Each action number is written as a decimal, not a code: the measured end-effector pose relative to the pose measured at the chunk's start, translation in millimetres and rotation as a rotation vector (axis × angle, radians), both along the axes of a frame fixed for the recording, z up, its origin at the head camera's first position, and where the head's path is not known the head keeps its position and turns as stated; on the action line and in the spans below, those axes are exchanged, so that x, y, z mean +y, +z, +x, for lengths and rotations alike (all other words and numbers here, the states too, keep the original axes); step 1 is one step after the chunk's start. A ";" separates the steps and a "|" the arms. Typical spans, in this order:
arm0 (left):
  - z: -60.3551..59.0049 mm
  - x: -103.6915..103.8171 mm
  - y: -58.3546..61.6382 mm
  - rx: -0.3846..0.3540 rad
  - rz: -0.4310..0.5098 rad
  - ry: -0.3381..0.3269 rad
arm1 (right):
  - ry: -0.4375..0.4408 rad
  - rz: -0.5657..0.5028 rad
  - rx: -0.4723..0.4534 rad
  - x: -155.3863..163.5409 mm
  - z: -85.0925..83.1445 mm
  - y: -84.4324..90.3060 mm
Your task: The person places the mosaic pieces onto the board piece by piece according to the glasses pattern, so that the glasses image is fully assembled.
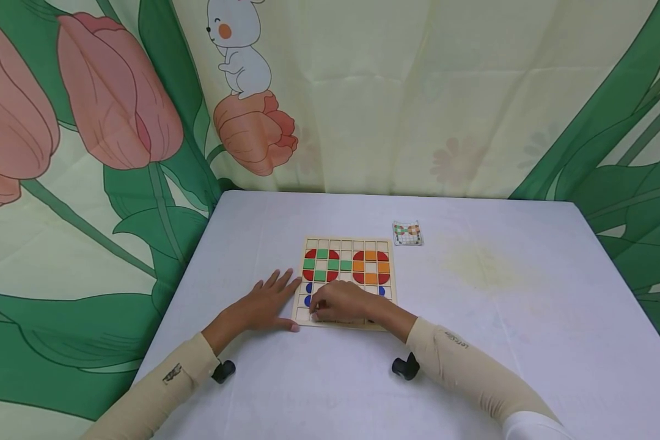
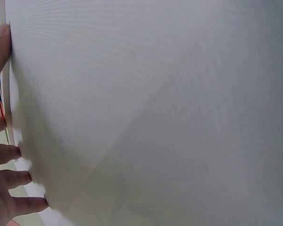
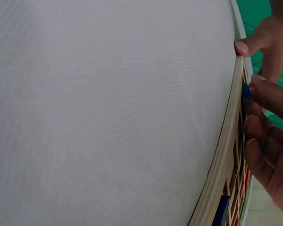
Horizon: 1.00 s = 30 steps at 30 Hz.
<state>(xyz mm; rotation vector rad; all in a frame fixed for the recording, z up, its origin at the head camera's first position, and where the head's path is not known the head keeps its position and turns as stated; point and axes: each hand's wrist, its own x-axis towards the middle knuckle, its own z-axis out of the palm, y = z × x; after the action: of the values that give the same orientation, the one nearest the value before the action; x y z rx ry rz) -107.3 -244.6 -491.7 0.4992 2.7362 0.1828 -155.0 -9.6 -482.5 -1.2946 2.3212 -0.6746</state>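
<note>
Right grip (image 1: 338,302) pinches a blue piece (image 3: 245,91) over the wooden grid board (image 1: 348,244) at the middle of the bench (image 1: 500,342), while the left grip (image 1: 264,302) rests flat, fingers relaxed, against the board's left edge.

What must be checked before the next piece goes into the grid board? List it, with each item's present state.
1. Wooden grid board lies flat on the white table: ok.
2. Left hand rests flat beside the board's left edge, steadying it: ok.
3. Right hand is over the board's lower rows, fingers curled at a blue piece: ok.
4. Whether that blue piece sits fully in its cell: cannot tell, the hand covers it.
5. Pattern card lies in view beyond the board's right corner: ok.
6. Red-green and red-orange ring patterns in the upper rows look seated: ok.
</note>
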 end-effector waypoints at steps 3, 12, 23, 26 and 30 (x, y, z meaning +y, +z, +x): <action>0.0 -0.6 -1.0 0.003 0.000 -0.001 | -0.005 0.014 -0.050 1.3 -1.6 2.7; 0.7 -0.5 0.0 0.001 0.005 -0.003 | -0.001 0.019 -0.131 4.3 -7.4 6.2; -0.7 -0.2 0.3 -0.010 0.002 -0.003 | 0.025 0.018 -0.104 2.8 -14.9 2.7; -1.6 -0.4 -1.4 -0.010 -0.013 -0.008 | 0.024 0.014 -0.098 2.9 -16.4 1.1; -2.2 -0.3 -1.6 -0.011 -0.015 -0.008 | 0.029 0.012 -0.091 2.3 -17.1 0.5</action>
<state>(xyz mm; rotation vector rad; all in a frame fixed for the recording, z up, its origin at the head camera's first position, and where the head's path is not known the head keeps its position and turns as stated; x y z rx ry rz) -109.5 -244.8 -493.2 0.5040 2.7225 0.1623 -172.0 -7.3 -482.1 -1.2623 2.2266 -0.6942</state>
